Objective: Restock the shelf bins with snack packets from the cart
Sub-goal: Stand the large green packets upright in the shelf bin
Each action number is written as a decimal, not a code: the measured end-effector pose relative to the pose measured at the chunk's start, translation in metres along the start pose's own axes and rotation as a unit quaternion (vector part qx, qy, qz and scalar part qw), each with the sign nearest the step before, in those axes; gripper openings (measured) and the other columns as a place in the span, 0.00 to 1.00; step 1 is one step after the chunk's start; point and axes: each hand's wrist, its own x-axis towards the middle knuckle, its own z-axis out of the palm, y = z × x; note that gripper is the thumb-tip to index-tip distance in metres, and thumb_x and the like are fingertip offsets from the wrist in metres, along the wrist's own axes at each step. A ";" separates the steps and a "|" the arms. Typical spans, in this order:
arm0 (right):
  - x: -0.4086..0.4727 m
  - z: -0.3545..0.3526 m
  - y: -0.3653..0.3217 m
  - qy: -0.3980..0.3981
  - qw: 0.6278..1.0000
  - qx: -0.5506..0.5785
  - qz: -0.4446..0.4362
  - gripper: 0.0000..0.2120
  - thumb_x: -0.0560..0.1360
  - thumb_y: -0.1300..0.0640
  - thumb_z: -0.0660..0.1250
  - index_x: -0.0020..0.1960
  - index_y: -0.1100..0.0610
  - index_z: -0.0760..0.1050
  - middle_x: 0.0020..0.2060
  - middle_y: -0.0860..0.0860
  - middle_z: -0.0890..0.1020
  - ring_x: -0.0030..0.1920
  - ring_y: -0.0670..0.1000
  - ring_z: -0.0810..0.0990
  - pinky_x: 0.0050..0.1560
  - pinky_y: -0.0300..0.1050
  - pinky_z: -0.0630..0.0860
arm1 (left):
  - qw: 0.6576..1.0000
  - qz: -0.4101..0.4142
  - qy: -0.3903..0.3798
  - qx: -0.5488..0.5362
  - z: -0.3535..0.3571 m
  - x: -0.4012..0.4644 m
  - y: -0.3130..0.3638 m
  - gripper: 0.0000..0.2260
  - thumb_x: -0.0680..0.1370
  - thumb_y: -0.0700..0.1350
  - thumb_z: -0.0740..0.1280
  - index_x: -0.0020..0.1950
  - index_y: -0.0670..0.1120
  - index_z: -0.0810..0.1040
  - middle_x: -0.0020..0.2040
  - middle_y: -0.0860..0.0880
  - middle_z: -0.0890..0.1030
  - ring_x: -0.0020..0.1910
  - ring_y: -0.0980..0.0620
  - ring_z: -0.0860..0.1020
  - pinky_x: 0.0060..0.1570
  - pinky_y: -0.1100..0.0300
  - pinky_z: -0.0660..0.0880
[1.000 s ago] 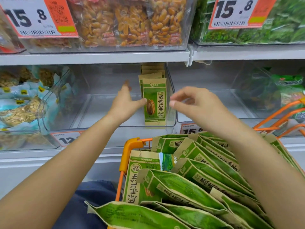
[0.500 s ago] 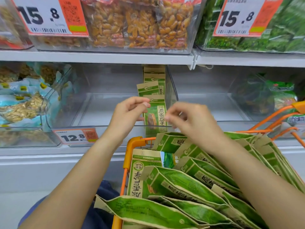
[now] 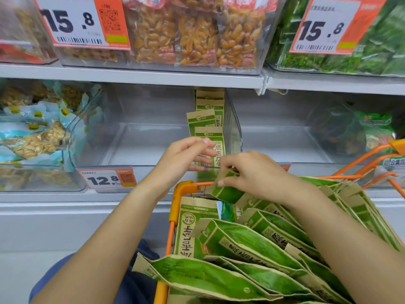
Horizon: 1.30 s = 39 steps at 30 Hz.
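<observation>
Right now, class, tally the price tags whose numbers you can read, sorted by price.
15.8 tags: 2
12.8 tags: 1
Total: 3
An orange tag corner beside the right hand, which pinches a green packet, is unreadable and not counted.

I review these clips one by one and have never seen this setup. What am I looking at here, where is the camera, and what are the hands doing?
There is no machine: a person wears one camera on the head, looking down at both bare hands. The right hand pinches the top of a green snack packet at the front of the orange cart, which is full of the same packets. The left hand hangs loosely curled in front of the clear shelf bin and holds nothing. A few packets already stand against that bin's right wall. A price tag reads 12.8.
</observation>
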 end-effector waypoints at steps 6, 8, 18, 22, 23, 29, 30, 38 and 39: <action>-0.006 -0.040 0.014 0.271 0.852 0.448 -0.012 0.11 0.75 0.57 0.70 0.37 0.52 0.70 0.33 0.48 0.76 0.36 0.48 0.75 0.37 0.42 0.70 | 0.993 -0.033 -0.038 -0.111 -0.002 0.001 0.004 0.23 0.77 0.62 0.55 0.57 0.47 0.79 0.49 0.47 0.84 0.49 0.51 0.82 0.50 0.57 0.78; -0.002 -0.041 0.015 0.289 0.778 0.557 0.016 0.11 0.75 0.59 0.69 0.37 0.54 0.69 0.34 0.52 0.77 0.36 0.50 0.77 0.37 0.43 0.72 | 0.989 -0.031 -0.053 -0.138 0.001 0.000 0.004 0.24 0.75 0.64 0.61 0.58 0.48 0.79 0.50 0.48 0.84 0.49 0.53 0.81 0.48 0.59 0.76; 0.018 -0.011 0.013 0.257 0.792 0.543 0.104 0.08 0.77 0.53 0.67 0.42 0.56 0.77 0.35 0.47 0.83 0.38 0.44 0.82 0.41 0.40 0.77 | 0.984 -0.050 -0.085 -0.146 0.007 -0.007 0.004 0.16 0.72 0.48 0.70 0.57 0.42 0.79 0.52 0.42 0.84 0.45 0.47 0.83 0.47 0.54 0.81; 0.023 -0.001 0.025 0.233 0.913 0.291 0.166 0.21 0.79 0.41 0.59 0.68 0.49 0.68 0.66 0.47 0.74 0.67 0.49 0.70 0.59 0.46 0.67 | 0.976 -0.108 0.001 -0.187 -0.007 0.005 0.010 0.16 0.73 0.51 0.68 0.55 0.43 0.81 0.51 0.42 0.84 0.47 0.46 0.83 0.54 0.51 0.79; 0.024 0.004 0.026 0.205 0.926 0.267 0.169 0.25 0.79 0.41 0.57 0.73 0.50 0.62 0.70 0.49 0.70 0.70 0.51 0.66 0.62 0.47 0.65 | 0.975 -0.115 0.026 -0.189 -0.011 0.013 0.011 0.14 0.75 0.51 0.67 0.54 0.43 0.82 0.51 0.43 0.85 0.48 0.46 0.83 0.55 0.49 0.79; 0.023 0.019 0.032 0.133 0.942 0.266 0.154 0.30 0.80 0.41 0.54 0.78 0.52 0.52 0.74 0.52 0.64 0.74 0.53 0.60 0.66 0.46 0.62 | 0.975 -0.099 0.130 -0.151 -0.022 0.071 0.012 0.10 0.78 0.46 0.67 0.57 0.42 0.77 0.42 0.48 0.84 0.39 0.53 0.83 0.40 0.59 0.80; 0.023 0.019 0.032 0.137 0.940 0.271 0.154 0.30 0.80 0.42 0.55 0.78 0.52 0.53 0.74 0.52 0.64 0.74 0.53 0.61 0.66 0.46 0.62 | 0.978 -0.103 0.126 -0.128 -0.020 0.077 0.009 0.10 0.78 0.45 0.68 0.57 0.43 0.76 0.43 0.48 0.83 0.40 0.52 0.82 0.38 0.61 0.79; 0.023 0.023 0.038 0.146 0.939 0.270 0.155 0.29 0.79 0.43 0.59 0.76 0.52 0.56 0.72 0.52 0.67 0.72 0.53 0.64 0.65 0.47 0.64 | 0.964 -0.205 0.047 0.164 0.000 0.078 -0.021 0.12 0.73 0.42 0.74 0.52 0.43 0.74 0.48 0.47 0.79 0.50 0.49 0.78 0.44 0.54 0.78; 0.024 0.023 0.039 0.146 0.939 0.270 0.155 0.29 0.79 0.44 0.59 0.76 0.52 0.56 0.72 0.52 0.67 0.72 0.53 0.64 0.65 0.47 0.64 | 0.958 -0.206 0.066 0.190 -0.003 0.082 -0.021 0.19 0.72 0.43 0.76 0.57 0.41 0.72 0.54 0.45 0.77 0.55 0.47 0.77 0.43 0.54 0.79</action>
